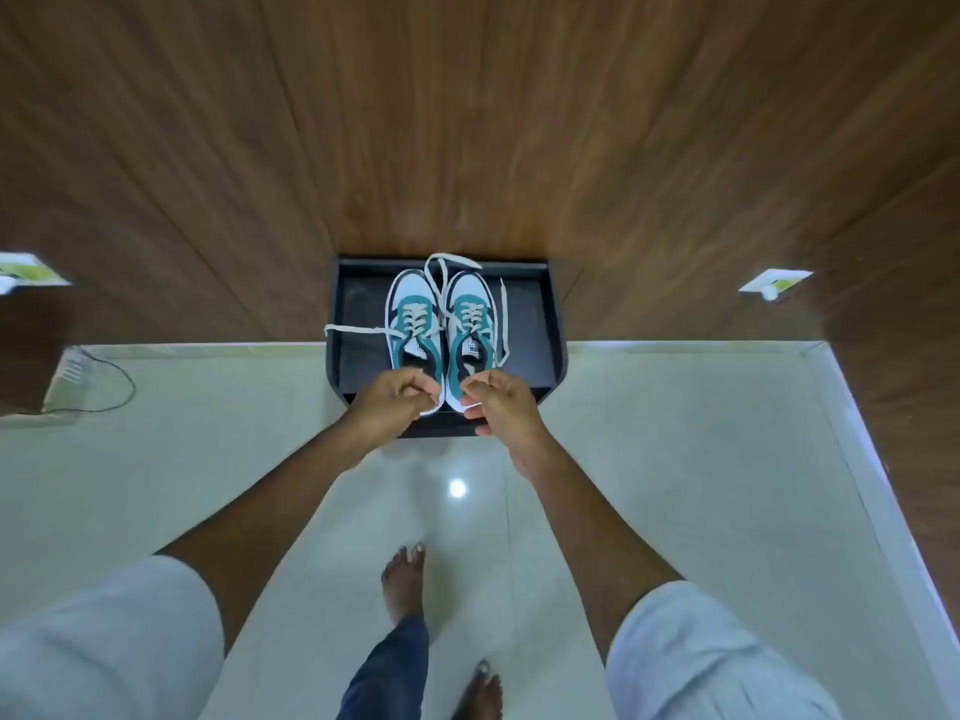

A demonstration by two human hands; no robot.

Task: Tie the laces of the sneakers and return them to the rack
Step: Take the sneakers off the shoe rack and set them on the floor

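Teal-and-white sneakers (444, 335) sit side by side on the black rack (550, 324) — laces (358, 330) loose. Left hand (389, 407), right hand (501, 407) each in a closed grip on a heel.

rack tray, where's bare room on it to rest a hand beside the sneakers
The black rack tray has two bare strips: a wide one between the right sneaker and the tray's right wall, crossed only by a loose lace, and a narrower one left of the left sneaker. The middle and near edge are crowded by both sneakers, the left hand and the right hand.
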